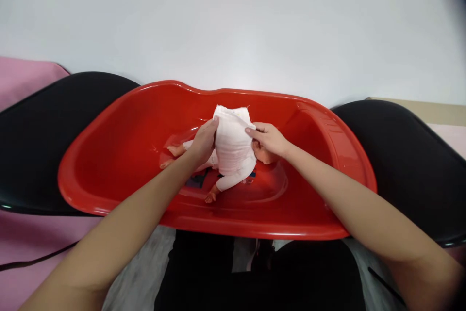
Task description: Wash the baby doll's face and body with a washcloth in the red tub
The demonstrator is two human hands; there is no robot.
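Note:
A white gauze cloth (233, 139) is stretched between my two hands, its frayed edge at the far side. My left hand (206, 140) pinches its left side. On the right, the thumb and fingers of my right hand (270, 137) grip the other side. Beneath the cloth a baby doll (235, 181) in white clothing lies in a red baby bathtub (255, 232), head to the right and feet to the left. The cloth hides most of its torso, and my right hand covers part of its head. One doll arm reaches toward the near side.
Black seats (40, 141) flank the tub on the left and right (411, 165). A white wall or board (233, 24) rises behind it. My legs in black trousers (262, 282) are close against the near rim. Pink material (29, 80) shows at the left.

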